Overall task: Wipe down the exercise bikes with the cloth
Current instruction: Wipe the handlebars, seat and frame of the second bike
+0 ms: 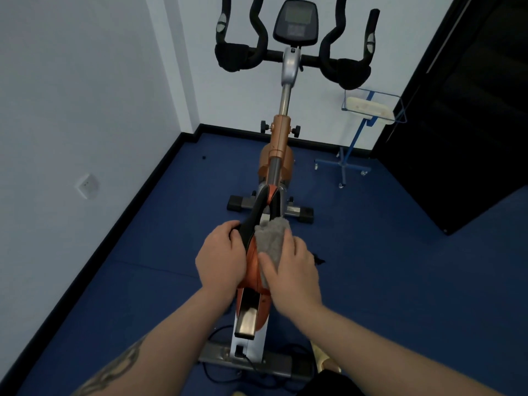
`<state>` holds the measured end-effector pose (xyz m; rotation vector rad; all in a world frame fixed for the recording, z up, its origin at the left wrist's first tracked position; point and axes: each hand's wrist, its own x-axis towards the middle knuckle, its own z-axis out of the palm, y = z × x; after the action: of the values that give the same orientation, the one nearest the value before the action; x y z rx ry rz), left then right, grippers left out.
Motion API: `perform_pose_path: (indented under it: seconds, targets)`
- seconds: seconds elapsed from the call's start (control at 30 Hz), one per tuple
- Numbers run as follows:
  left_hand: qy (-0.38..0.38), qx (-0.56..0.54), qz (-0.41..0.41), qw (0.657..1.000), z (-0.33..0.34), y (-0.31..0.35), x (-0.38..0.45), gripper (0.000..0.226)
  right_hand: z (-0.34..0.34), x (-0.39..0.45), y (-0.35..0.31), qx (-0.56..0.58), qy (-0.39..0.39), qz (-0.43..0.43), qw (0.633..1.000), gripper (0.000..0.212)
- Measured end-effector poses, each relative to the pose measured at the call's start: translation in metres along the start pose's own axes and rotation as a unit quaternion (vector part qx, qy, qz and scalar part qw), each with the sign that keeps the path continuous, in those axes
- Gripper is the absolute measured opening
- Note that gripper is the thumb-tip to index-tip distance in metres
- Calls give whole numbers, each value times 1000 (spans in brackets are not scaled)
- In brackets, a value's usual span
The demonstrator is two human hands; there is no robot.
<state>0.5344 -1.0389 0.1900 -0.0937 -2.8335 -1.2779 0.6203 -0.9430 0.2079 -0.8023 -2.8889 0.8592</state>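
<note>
Head view: left hand (221,257) wrapped round the orange-black saddle (253,254) of the exercise bike (281,144), right hand (291,268) clamped on grey cloth (271,237), pressed against saddle's right side.

You are looking at one exercise bike (281,144), and it is carrying one console (295,22) above one handlebar set (257,32). You are using two hands, the left hand (221,257) and the right hand (291,270), with one grey cloth (270,238) between them. One blue wheeled stand (350,155) is standing by (its basket is holding one pale object), and one wall socket (87,185) is showing.
</note>
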Motion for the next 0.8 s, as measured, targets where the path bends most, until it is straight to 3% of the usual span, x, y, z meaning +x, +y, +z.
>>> perform_pose_path:
  seconds: [0.07, 0.2, 0.33, 0.4, 0.6, 0.7, 0.8]
  targets:
    - [1, 4, -1, 1000, 0, 1, 1, 31, 0, 11, 6, -20, -21, 10, 1000, 73]
    - [1, 8, 4, 1000, -1, 1, -1, 32, -15, 54, -4, 93, -96, 118, 984, 57]
    - [5, 0, 6, 1000, -1, 0, -1, 32, 2, 16, -7, -3, 7, 7, 1000, 71]
    - [8, 3, 8, 1000, 0, 0, -1, 32, 3, 9, -1, -19, 12, -35, 999, 77]
    - [4, 0, 5, 1000, -1, 1, -1, 32, -5, 42, -15, 14, -24, 56, 998, 65]
    - [6, -1, 10, 1000, 0, 0, 0, 32, 4, 13, -11, -41, 21, -24, 999, 74]
    - [5, 6, 8, 1000, 0, 1, 0, 33, 2, 18, -3, -24, 2, -43, 999, 74]
